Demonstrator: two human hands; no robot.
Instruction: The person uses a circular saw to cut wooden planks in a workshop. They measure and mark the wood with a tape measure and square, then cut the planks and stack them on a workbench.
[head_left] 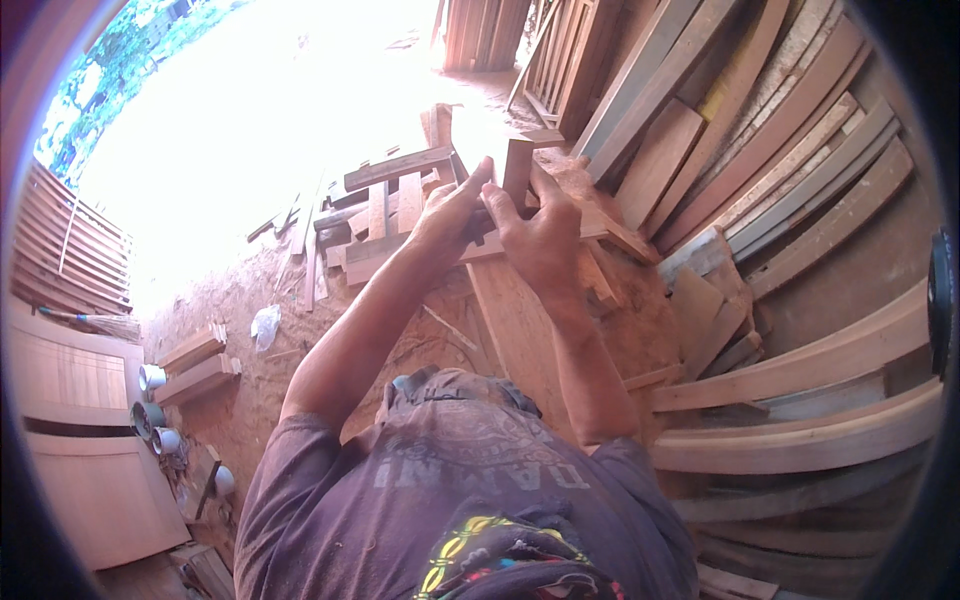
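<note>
Wood piece (517, 165): upper centre of the frame, between my hands.
Right hand (541, 222): clamped on it, thumb in front.
Left hand (448, 212): close beside, index finger near the lit face; whether it grips, I cannot tell.
Handling: in my judgement, a firm hold with fingertips clear of the edges.
Wood strips (409, 202): piled around the hands, limiting room.
Planks (660, 165): upper right.
Glare (250, 130): upper left, obscuring detail.
</note>
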